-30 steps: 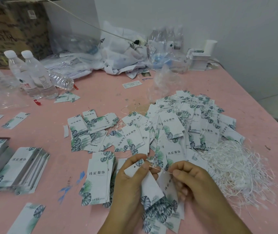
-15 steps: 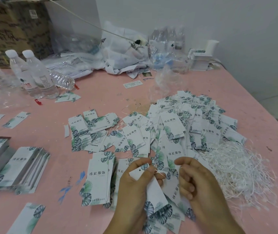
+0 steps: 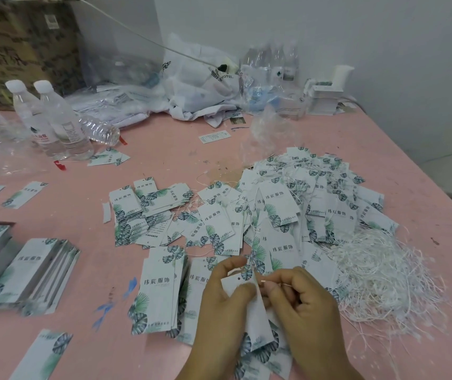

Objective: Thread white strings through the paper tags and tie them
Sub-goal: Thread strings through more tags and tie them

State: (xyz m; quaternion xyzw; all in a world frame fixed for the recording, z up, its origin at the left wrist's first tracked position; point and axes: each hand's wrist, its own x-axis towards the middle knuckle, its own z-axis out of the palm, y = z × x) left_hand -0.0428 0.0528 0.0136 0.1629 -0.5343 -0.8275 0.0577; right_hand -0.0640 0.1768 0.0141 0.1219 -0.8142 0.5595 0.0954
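Note:
My left hand (image 3: 226, 303) grips a white paper tag (image 3: 257, 319) with green leaf print near its punched hole, the tag hanging down toward me. Just to its right, my right hand (image 3: 304, 311) pinches the stiff tip of a white string (image 3: 274, 283) between thumb and forefinger, close to the tag's top edge. A loose heap of white strings (image 3: 384, 275) lies right of my hands. A wide pile of tags (image 3: 301, 204) spreads over the pink table (image 3: 164, 160) beyond my hands.
Neat tag stacks (image 3: 27, 272) lie at the left, with more flat tags (image 3: 159, 292) beside my left hand. Water bottles (image 3: 60, 124) stand at the back left. Plastic bags and cloth (image 3: 197, 89) crowd the back edge by cardboard boxes. The table's right edge runs diagonally.
My right hand has closed in on the tag again and now pinches a string tip by the hole. The left hand has turned the tag slightly and holds it lower.

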